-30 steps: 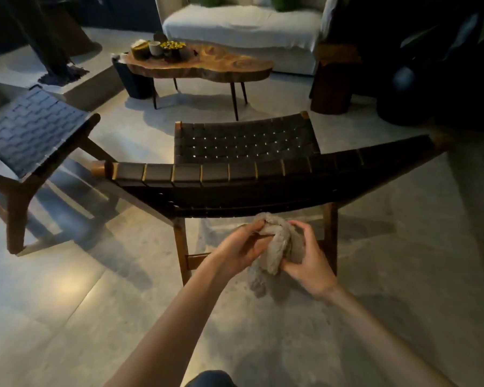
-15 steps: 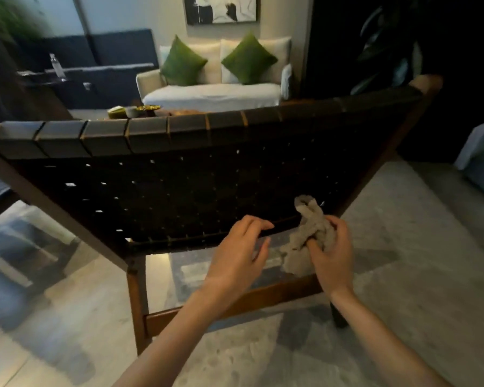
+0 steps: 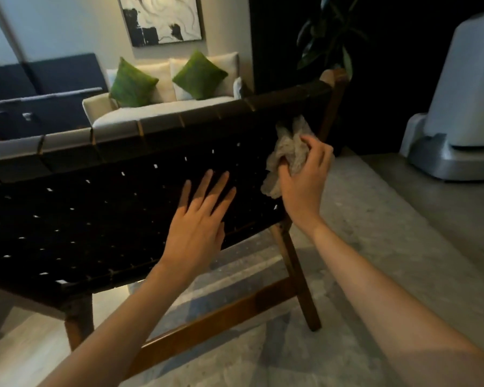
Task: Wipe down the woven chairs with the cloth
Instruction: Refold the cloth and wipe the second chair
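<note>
- The cloth (image 3: 291, 152) is a crumpled, pale grey-beige rag, bunched against the back of the woven chair (image 3: 95, 213) near the upper right corner of its backrest, just beside the right wooden post.
- The right hand (image 3: 305, 180) grips the cloth. Its fingers (image 3: 316, 148) curl over the right side of the bundle and the thumb tucks in underneath, so they are clamped on the fabric.
- One lobe of the cloth sticks up above the fingers toward the top rail. A loose tail hangs below the thumb, at the left of the hand, against the dark weave.
- The left hand (image 3: 199, 222) lies flat on the woven backrest, left of the cloth and lower, apart from it. Its fingers (image 3: 207, 188) are straight and slightly spread, holding nothing.
- The backrest is made of dark straps woven in a grid, with small bright gaps between them, and it slopes down toward the left edge of the view.
- The chair's brown wooden legs and crossbar (image 3: 221, 322) stand on a pale stone-look floor (image 3: 375, 247).
- Beyond the top rail is a cream sofa (image 3: 157, 110) with two green cushions (image 3: 133, 83).
- A black-and-white painting (image 3: 160, 18) hangs on the wall above the sofa.
- A dark leafy plant (image 3: 330, 37) stands behind the chair's right post.
- A large pale rounded appliance (image 3: 458, 107) sits on the floor at the far right.
</note>
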Motion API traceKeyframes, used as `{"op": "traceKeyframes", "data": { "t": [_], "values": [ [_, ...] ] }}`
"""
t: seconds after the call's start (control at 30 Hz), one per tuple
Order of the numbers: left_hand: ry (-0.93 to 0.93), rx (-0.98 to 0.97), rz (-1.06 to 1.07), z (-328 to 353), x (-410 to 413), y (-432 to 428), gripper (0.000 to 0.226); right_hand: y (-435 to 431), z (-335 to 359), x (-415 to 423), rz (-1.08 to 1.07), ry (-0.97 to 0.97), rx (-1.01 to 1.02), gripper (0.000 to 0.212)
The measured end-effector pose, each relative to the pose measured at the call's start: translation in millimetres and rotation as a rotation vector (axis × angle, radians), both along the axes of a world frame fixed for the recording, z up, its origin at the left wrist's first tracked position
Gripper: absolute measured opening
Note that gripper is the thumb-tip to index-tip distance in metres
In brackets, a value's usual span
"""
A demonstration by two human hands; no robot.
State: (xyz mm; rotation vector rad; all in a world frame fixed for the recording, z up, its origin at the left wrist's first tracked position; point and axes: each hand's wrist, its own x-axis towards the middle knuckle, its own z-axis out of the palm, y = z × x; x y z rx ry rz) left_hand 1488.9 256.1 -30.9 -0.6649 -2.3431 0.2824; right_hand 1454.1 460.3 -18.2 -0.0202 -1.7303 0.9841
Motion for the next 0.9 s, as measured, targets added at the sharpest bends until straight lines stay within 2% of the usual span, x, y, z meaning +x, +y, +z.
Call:
{"op": "traceKeyframes", "data": {
  "t": [0.13, 0.23, 0.37, 0.47, 0.57, 0.63, 0.67, 0.73, 0.83, 0.9],
  "values": [
    [0.026, -0.033, 0.057, -6.7, -17.1, -1.3, 0.072, 1.5, -5.4, -30.9, 0.005, -0.303, 0.230, 0.074],
    [0.087, -0.063, 0.121, -9.1, -30.6, -1.1, 0.074, -0.2, -12.7, -45.5, -0.103, -0.168, 0.328, 0.080],
    [0.165, -0.086, 0.156, -16.1, -44.7, 3.6, 0.079, -0.1, -22.1, -65.2, -0.205, -0.030, 0.302, 0.085],
    [0.210, -0.080, 0.167, -21.1, -52.6, 6.1, 0.080, 3.4, -44.9, -80.1, -0.175, 0.090, 0.364, 0.077],
    [0.201, -0.081, 0.148, -25.8, -53.9, 6.8, 0.079, 7.6, -71.6, -87.0, -0.201, 0.069, 0.514, 0.067],
    [0.205, -0.088, 0.143, -27.3, -53.7, 7.3, 0.077, 4.4, -78.5, -82.4, -0.107, 0.075, 0.403, 0.046],
    [0.204, -0.080, 0.138, -28.4, -53.1, 8.0, 0.076, 6.2, -76.6, -77.0, -0.092, 0.104, 0.336, 0.037],
    [0.206, -0.049, 0.130, -30.1, -53.0, 9.3, 0.075, 12.6, -58.6, -64.3, -0.237, 0.192, 0.490, 0.028],
    [0.207, -0.008, 0.129, -31.1, -55.4, 12.8, 0.075, 14.8, -28.5, -63.4, -0.200, 0.341, 0.453, 0.021],
    [0.206, 0.005, 0.134, -32.7, -58.3, 14.0, 0.076, 15.8, -12.4, -64.6, -0.143, 0.317, 0.393, 0.017]
  ]
}}
